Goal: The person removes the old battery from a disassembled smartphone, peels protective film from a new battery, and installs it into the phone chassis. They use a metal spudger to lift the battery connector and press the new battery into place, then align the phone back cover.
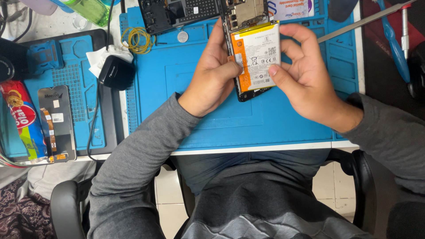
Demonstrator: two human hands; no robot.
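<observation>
Grey sleeves frame the lap nearest the camera, leading up to both hands over a blue work mat (265, 124). Left hand (212, 77) cradles an opened phone (248, 48) from its nine o'clock side, thumb pressed on the battery's orange edge. Right hand (305, 77) pinches the battery (259, 55) from three o'clock, thumb and fingertips closed on its rim. White-faced with an orange border, the battery sits tilted in the dark frame, circuit board exposed at twelve o'clock. Yellow rubber bands (138, 40) lie at ten o'clock.
</observation>
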